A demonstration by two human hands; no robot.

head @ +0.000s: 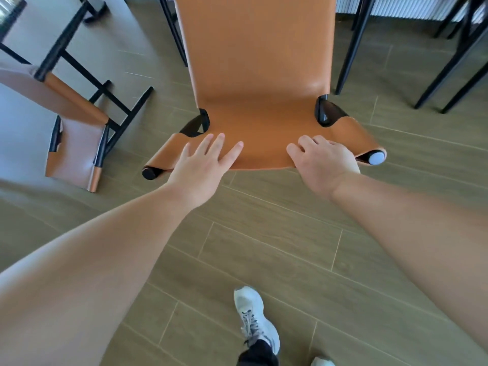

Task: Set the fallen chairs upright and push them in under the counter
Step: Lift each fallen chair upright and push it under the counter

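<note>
Chair back (258, 75) under both hands – right hand (323, 165) seemingly curled

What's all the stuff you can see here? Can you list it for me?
upright chair: one, orange with black frame, centre
fallen chair: one, orange with black legs, on its side at left
other legs: several, black, top right
floor: brown wood-look tiles
shoes: two, white, bottom
left hand: flat on the upright chair's top edge
right hand: fingers curled over that edge
</note>
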